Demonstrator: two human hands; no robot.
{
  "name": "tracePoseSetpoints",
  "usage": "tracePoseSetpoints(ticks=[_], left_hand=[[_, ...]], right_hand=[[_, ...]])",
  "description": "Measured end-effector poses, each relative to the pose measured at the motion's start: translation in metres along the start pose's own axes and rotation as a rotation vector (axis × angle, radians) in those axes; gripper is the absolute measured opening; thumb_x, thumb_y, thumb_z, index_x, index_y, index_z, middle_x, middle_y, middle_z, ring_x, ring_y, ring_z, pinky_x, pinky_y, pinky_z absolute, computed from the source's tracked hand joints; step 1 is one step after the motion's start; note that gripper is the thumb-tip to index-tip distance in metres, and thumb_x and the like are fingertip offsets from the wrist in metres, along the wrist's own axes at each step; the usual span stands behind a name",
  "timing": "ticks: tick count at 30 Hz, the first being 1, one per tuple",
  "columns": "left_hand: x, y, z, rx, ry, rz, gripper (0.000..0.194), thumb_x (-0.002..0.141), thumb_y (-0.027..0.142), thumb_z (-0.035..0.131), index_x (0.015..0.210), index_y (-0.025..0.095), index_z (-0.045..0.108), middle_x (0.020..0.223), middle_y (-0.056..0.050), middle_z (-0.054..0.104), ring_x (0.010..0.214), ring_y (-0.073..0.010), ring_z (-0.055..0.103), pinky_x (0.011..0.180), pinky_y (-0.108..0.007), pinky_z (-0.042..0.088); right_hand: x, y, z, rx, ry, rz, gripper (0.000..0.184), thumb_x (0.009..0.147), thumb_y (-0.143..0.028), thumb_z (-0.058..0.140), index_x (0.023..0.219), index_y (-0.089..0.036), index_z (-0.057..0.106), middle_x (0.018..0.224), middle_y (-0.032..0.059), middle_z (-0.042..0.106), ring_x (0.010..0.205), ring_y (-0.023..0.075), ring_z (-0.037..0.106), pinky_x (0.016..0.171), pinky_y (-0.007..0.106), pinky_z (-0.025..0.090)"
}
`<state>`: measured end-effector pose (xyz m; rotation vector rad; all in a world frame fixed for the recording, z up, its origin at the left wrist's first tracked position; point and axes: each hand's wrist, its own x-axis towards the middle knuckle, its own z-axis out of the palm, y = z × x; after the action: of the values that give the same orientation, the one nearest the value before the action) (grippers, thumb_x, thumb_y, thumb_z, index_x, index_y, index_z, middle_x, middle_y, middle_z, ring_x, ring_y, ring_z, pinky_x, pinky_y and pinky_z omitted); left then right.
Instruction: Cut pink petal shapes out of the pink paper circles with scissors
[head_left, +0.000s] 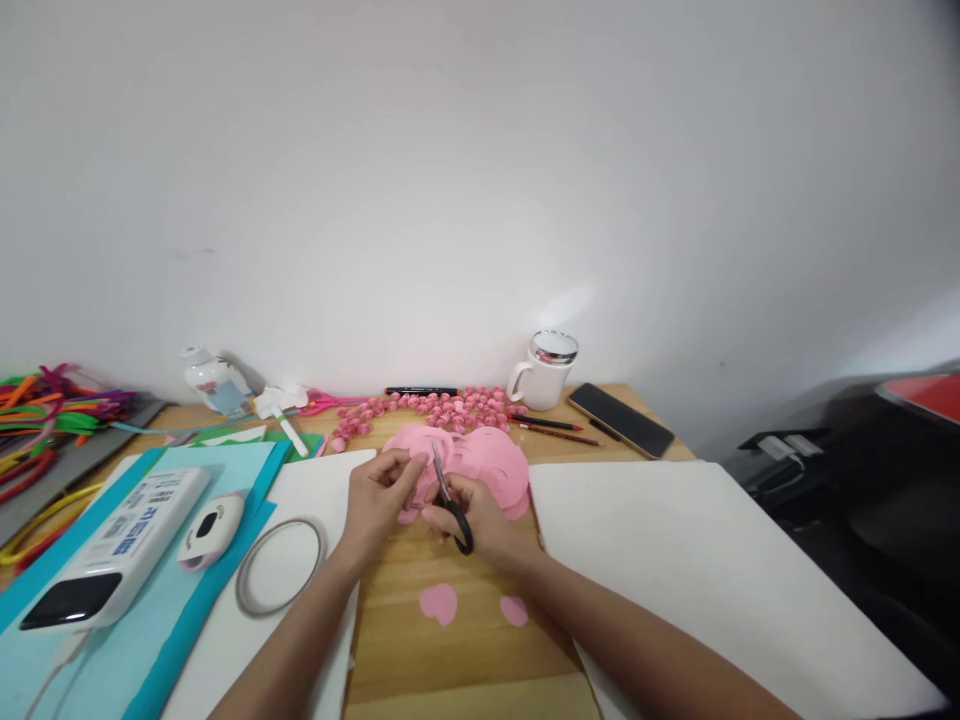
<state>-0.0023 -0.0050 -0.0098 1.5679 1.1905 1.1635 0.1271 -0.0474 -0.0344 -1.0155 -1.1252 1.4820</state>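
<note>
My right hand (476,520) grips a pair of scissors (459,522) with black handles, the metal blades pointing up and away from me. Close beside the blades, my left hand (381,492) is closed in a pinch on pink paper, though its fingers partly hide the piece. Behind both hands lies a pile of pink paper cutouts (499,465) with rounded edges. Nearer to me on the wooden table (420,660), a notched pink cutout (439,603) and a smaller oval pink piece (514,611) lie apart.
White sheets (675,570) flank the hands. On the left are a roll of tape (279,566), a power bank (120,545), and colourful pipe cleaners (60,410). Along the back stand rolled pink pieces (457,408), a white mug (544,375) and a phone (621,418), before a wall.
</note>
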Motion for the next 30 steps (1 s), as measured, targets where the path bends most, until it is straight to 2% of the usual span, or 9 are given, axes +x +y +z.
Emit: tracePoseSetpoints(ticks=[6, 11, 17, 23, 30], left_hand=[[-0.0019, 0.0009, 0.0013, -0.021, -0.090, -0.008, 0.031, 0.073, 0.036, 0.063, 0.051, 0.017, 0.053, 0.037, 0.007, 0.044, 0.032, -0.0053, 0.038, 0.036, -0.017, 0.031], [-0.0015, 0.0007, 0.0015, -0.060, -0.108, -0.030, 0.031, 0.073, 0.035, 0.063, 0.050, 0.017, 0.050, 0.035, 0.007, 0.044, 0.031, -0.0051, 0.037, 0.036, -0.017, 0.030], [-0.0002, 0.0006, 0.0010, -0.073, -0.073, -0.049, 0.032, 0.072, 0.035, 0.064, 0.050, 0.018, 0.049, 0.035, 0.007, 0.044, 0.031, -0.0055, 0.037, 0.035, -0.018, 0.030], [0.0024, -0.0003, -0.0015, -0.078, 0.003, -0.036, 0.024, 0.071, 0.034, 0.064, 0.057, 0.016, 0.056, 0.038, 0.007, 0.045, 0.034, -0.0056, 0.037, 0.036, -0.018, 0.031], [0.0045, -0.0006, -0.0030, -0.122, 0.073, -0.028, 0.021, 0.073, 0.034, 0.062, 0.061, 0.017, 0.057, 0.041, 0.007, 0.045, 0.035, -0.0061, 0.037, 0.036, -0.018, 0.030]], right_hand=[[0.0047, 0.0036, -0.0026, 0.059, 0.025, -0.087, 0.037, 0.058, -0.038, 0.079, 0.074, -0.019, 0.052, 0.063, -0.0063, 0.049, 0.049, 0.0071, 0.037, 0.051, 0.022, 0.032], [0.0037, 0.0019, -0.0031, 0.043, 0.028, -0.062, 0.038, 0.057, -0.039, 0.079, 0.073, -0.019, 0.052, 0.059, -0.0072, 0.045, 0.048, 0.0067, 0.033, 0.048, 0.022, 0.028], [0.0030, 0.0029, -0.0043, 0.029, 0.030, -0.041, 0.036, 0.060, -0.041, 0.077, 0.075, -0.017, 0.054, 0.050, -0.0096, 0.041, 0.044, 0.0057, 0.030, 0.043, 0.020, 0.022], [0.0053, 0.0071, -0.0073, -0.038, 0.034, -0.015, 0.039, 0.060, -0.048, 0.075, 0.070, -0.017, 0.054, 0.048, -0.0067, 0.050, 0.042, 0.0077, 0.041, 0.040, 0.020, 0.028], [0.0044, 0.0071, -0.0055, -0.043, 0.008, 0.003, 0.039, 0.060, -0.048, 0.075, 0.068, -0.017, 0.053, 0.048, -0.0069, 0.051, 0.039, 0.0068, 0.042, 0.039, 0.019, 0.029]])
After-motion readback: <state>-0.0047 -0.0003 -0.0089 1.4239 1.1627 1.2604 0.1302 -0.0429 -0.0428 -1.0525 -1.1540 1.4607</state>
